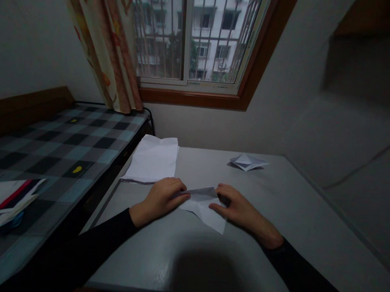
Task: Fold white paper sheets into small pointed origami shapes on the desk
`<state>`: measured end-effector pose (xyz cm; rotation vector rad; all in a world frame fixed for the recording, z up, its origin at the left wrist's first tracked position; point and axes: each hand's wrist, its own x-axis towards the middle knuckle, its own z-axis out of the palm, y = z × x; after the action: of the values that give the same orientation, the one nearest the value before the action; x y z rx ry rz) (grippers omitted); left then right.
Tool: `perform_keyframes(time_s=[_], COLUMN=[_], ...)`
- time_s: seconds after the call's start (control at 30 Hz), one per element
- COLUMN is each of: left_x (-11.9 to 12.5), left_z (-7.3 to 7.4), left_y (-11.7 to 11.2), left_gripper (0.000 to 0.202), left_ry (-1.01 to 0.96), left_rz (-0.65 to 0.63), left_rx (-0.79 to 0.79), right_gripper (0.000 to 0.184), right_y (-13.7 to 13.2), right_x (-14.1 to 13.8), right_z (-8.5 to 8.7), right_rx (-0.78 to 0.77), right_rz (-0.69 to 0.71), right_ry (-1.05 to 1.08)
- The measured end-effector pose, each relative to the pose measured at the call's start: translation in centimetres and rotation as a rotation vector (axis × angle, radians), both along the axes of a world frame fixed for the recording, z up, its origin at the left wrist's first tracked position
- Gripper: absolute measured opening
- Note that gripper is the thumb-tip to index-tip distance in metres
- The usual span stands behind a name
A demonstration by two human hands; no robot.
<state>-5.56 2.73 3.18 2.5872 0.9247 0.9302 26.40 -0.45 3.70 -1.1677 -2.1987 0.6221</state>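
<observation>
A partly folded sheet of white paper (207,212) is between my hands, just above or on the grey-white table (137,252). My left hand (164,196) pinches its left end between thumb and fingers. At the right side, my right hand (236,207) has its thumb on the near face and its curled fingers behind the upper edge. A fold runs across the upper part of the paper, and one corner points down toward me. Beyond my right hand sits a folded paper boat (248,162).
A stack of white paper (157,157) lies at the table's back left. Left of the table is a bed with a checked cover (100,136), with folded cloth or bags (5,201) on it. The window (194,37) and curtain (111,50) are behind.
</observation>
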Motion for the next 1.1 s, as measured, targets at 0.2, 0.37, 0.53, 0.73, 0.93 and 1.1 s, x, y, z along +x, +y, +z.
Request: perform_keyframes(time_s=[0.2,0.37,0.53,0.73,0.93,1.1], left_x=[-0.7,-1.4,-2.3,-3.1,-3.4,-3.2], left_z=[0.4,0.3,0.0,1.0,1.7,1.9], left_y=[0.3,1.2,2.3,2.6,2.3,2.3], left_gripper=[0.019,0.019,0.020,0.022,0.020,0.019], left_ry=[-0.048,0.082,0.292,0.382,0.325,0.299], left_rz=[-0.060,-0.107,-0.207,-0.314,-0.339,-0.324], left_rx=[0.196,0.335,0.273,0.194,0.091,0.002], right_gripper=[0.008,0.016,0.029,0.044,0.024,0.015], right_y=[0.0,0.0,0.4,0.7,0.3,0.8], right_x=[0.6,1.3,1.7,2.5,3.4,4.2], right_z=[1.0,1.4,0.2,-0.6,0.2,-0.2], right_rx=[0.248,0.339,0.254,0.182,0.059,-0.054], right_rz=[-0.117,-0.045,0.122,0.147,0.151,0.158], right_ry=[0.121,0.045,-0.057,-0.079,-0.060,-0.005])
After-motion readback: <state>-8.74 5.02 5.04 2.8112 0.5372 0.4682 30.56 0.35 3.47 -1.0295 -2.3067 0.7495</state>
